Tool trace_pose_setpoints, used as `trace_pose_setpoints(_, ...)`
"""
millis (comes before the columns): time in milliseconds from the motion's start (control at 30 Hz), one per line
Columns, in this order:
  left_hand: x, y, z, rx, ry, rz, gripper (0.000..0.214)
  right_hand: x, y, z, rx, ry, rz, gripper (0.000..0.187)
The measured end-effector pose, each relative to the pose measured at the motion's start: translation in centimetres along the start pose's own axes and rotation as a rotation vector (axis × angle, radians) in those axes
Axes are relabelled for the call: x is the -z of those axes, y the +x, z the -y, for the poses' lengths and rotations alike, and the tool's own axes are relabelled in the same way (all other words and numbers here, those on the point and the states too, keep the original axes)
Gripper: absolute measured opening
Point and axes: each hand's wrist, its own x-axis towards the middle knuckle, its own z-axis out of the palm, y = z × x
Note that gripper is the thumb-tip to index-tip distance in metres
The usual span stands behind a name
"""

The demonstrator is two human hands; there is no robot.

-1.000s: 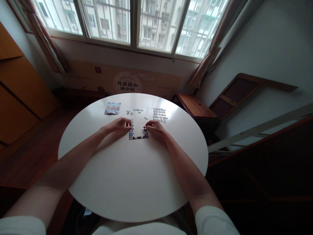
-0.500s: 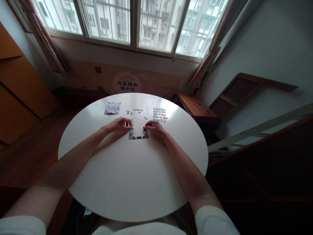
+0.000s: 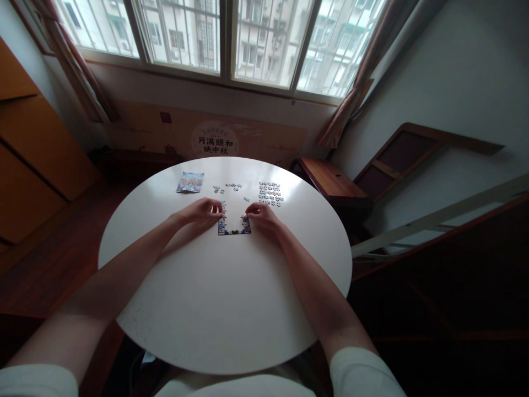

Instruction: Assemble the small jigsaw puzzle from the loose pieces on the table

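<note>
A partly joined jigsaw puzzle lies on the white round table, its pieces forming a U of bottom edge and two sides. My left hand is curled at the puzzle's left side, thumb and fingertips closed on that edge. At the upper end of the right side, my right hand pinches a small puzzle piece, set against the joined pieces. Its fingers partly cover the piece, so I cannot tell whether it is locked in. A single loose piece lies just beyond my right fingertips.
Loose puzzle pieces lie in rows at the back right. More scattered pieces lie behind the puzzle. A colourful printed packet is at the back left of the white table. A wooden stool or chair stands beyond the right edge.
The piece in my right hand has turned or lowered slightly against the puzzle's right side, and my right fingertips have shifted very little. My left hand has stayed at the left side.
</note>
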Motion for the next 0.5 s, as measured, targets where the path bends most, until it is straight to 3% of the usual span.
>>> trace_pose_setpoints(233, -0.03, 0.07, -0.04, 0.001, -0.013, -0.004, 0.023, -0.02, -0.02, 0.40, 0.002, -0.011, -0.017, 0.011)
trace_pose_setpoints(500, 0.09, 0.03, -0.29, 0.026, 0.011, 0.016, 0.025, 0.34, -0.12, 1.02, -0.007, 0.067, -0.151, 0.006)
